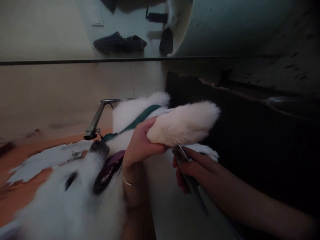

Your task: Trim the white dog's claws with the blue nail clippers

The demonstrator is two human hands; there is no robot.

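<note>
Head view, dim light. A fluffy white dog (75, 196) lay near left, mouth open, dark tongue showing, head tilted toward the camera. A teal fabric strap (136, 122) ran across its neck fur to a clip on a bent grey metal grooming arm (96, 120) at centre left.

The left hand (138, 145) was closed around the dog's white furry paw (183, 124), fingers curled under the leg, lifting it so the paw pointed right. A thin silver bangle (128, 182) sat on that wrist.

The right hand (191, 166) was just below the paw, fingers wrapped shut on a slim grey metal grooming tool (191, 181); its tip touched the fur on the underside of the paw. Exact tool type could not be told, too dark and blurred.

An orange table surface (15, 196) with white fur clumps (47, 160) lay at the left. A black padded surface (250, 133) filled the right. Far across a beige tiled floor (62, 90), dark slippers (120, 43) rested beside a pale curved tub (225, 26).
</note>
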